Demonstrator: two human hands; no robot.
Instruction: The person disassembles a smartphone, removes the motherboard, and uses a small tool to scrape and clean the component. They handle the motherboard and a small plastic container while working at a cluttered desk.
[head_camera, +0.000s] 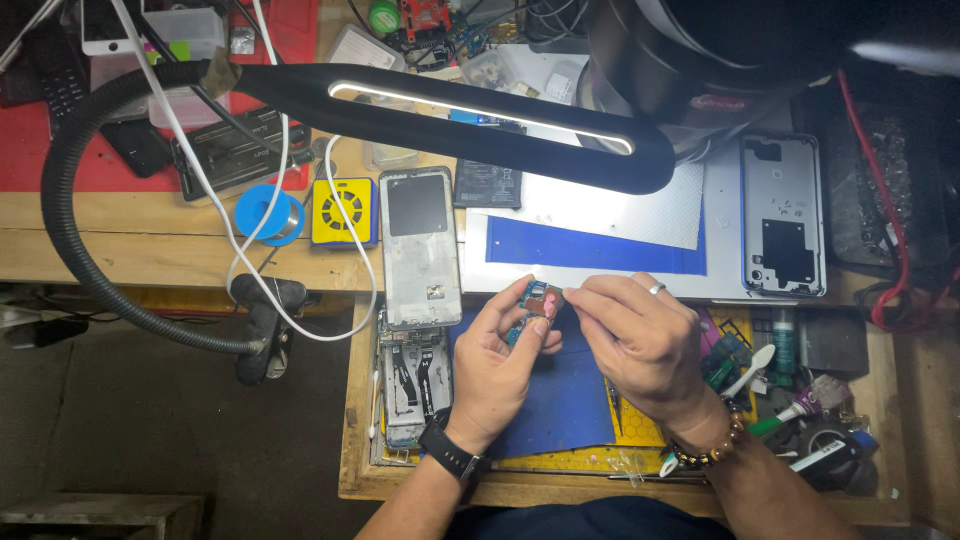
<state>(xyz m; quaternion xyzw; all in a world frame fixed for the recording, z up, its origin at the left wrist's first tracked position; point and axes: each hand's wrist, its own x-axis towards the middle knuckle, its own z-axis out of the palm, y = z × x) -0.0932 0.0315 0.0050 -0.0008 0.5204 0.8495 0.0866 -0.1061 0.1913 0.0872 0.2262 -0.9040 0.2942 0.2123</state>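
Blue-green with a copper-coloured patch, a small phone circuit board (541, 303) is held above the blue work mat (560, 395), at the centre of the bench tray. Left hand (505, 365) is closed on the board, fingers curled about its lower edge and thumb along its side; a black wristwatch (452, 455) sits on that wrist. Right hand (640, 340) is pinched shut at the board's upper right corner, thumb and forefinger meeting there; whether a tool lies between them cannot be told. A ring (657, 289) is on one finger and a beaded bracelet (712, 445) on the wrist.

Just left of the left hand, an opened phone chassis (412, 385) with black flex cables lies in the tray. Above it, a phone frame (420, 250) rests lengthwise over the bench edge. Right of the right hand, a clutter of tools and small bottles (790, 390) fills the tray's right side.

Farther back, a white sheet (610, 215) lies over a blue pad (590, 250). A phone back cover (784, 215) lies face-down at the right. A blue solder spool (268, 213) and a yellow square device (343, 212) stand at the left, with a white cable (350, 260) looping past them. A black lamp head (480, 120) with a lit strip spans the bench on a flexible gooseneck (75, 250).
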